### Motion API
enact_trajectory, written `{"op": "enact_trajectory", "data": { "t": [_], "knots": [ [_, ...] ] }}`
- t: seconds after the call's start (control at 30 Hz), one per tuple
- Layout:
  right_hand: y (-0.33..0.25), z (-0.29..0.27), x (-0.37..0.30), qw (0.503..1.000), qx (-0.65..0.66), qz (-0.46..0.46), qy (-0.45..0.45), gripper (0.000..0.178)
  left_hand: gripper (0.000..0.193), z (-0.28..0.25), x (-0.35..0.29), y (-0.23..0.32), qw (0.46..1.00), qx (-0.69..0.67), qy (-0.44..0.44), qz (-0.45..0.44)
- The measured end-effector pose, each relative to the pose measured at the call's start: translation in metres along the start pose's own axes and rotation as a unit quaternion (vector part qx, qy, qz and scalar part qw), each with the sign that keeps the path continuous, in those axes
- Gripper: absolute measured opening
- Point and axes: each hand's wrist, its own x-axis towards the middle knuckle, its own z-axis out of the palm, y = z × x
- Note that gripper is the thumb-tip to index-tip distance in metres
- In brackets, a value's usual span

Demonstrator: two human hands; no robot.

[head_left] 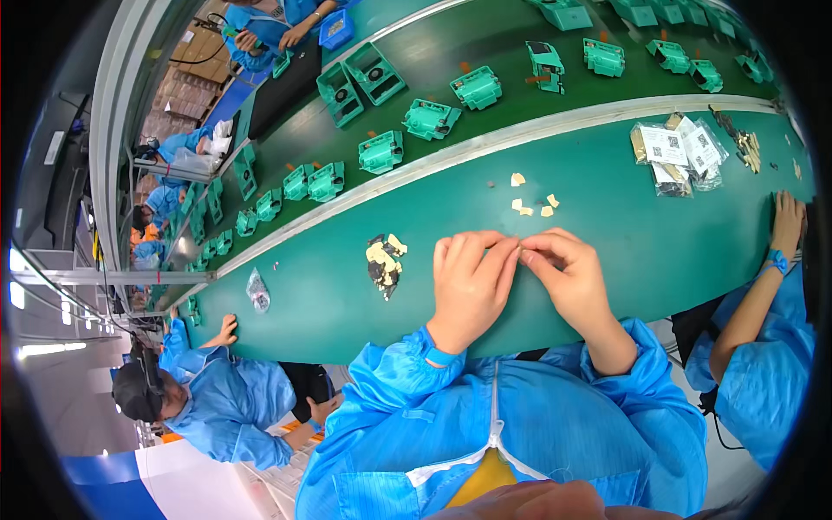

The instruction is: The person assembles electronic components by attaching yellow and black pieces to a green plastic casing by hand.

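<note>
green worktop (607, 217) borders a conveyor (522, 108); left hand (472, 282) and right hand (569, 279) pinch a tiny piece (520, 248).

I log blue work jacket (563, 416), faintly striped; white zip (496, 426), open at neck; yellow garment (478, 479) beneath; blue band (442, 356) at left wrist; loose sleeves (648, 357).

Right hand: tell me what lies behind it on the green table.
Beyond the right hand lie several small cream pieces on the green table. Whatever the hand covers beneath it cannot be seen.
</note>
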Motion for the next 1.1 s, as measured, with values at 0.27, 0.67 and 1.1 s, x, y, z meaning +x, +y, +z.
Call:
{"op": "enact_trajectory", "data": {
  "t": [0.27, 0.67, 1.1],
  "knots": [
    [-0.003, -0.012, 0.000, 0.942, -0.298, -0.143, 0.053, 0.007, 0.020, 0.013, 0.015, 0.005, 0.997, 0.029, -0.056, 0.046],
    [-0.005, -0.033, 0.006, 0.990, -0.087, 0.099, 0.050, 0.011, 0.010, 0.037, 0.019, -0.004, 0.989, -0.089, -0.069, -0.093],
    [0.000, -0.055, 0.012, 0.989, -0.055, 0.108, 0.083, 0.016, 0.009, 0.064, 0.021, -0.011, 0.992, -0.066, -0.014, -0.109]
  ]
}}
